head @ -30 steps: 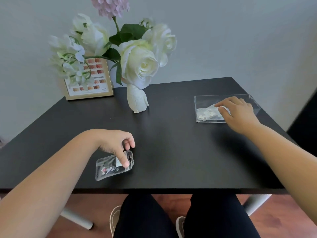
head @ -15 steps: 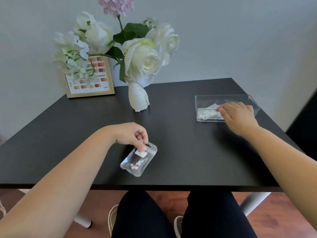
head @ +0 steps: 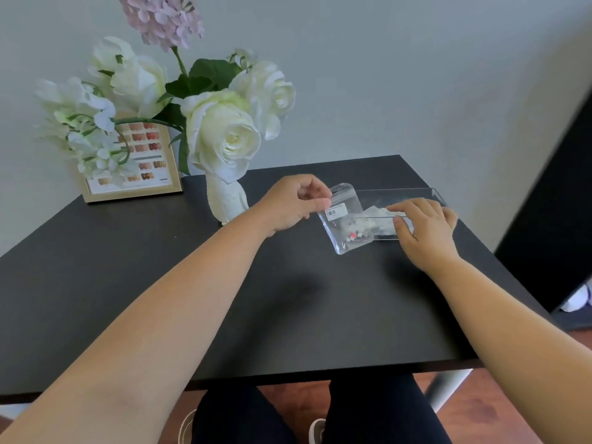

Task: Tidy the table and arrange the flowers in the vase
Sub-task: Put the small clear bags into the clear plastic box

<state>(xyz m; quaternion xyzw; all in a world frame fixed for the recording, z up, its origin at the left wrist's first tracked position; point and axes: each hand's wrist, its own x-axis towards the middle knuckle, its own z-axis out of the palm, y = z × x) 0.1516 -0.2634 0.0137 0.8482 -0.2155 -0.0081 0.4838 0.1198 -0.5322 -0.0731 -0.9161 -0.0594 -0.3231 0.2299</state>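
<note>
Carrying the little zip bag [head: 347, 224], pinched in our left hand [head: 293, 203], off the table [head: 160, 267] to the clear tray [head: 416, 200] our loosely open right hand [head: 426, 227] steadies, so nearly tidied.

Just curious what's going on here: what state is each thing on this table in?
Plastic bag: sealed, pinched by left hand.
Clear tray: open, steadied by right hand.
Vase: upright, holding flowers.
Picture frame: propped against wall.

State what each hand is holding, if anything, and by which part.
The left hand pinches a small clear bag by its top edge. The right hand rests on the clear tray, gripping nothing.
</note>
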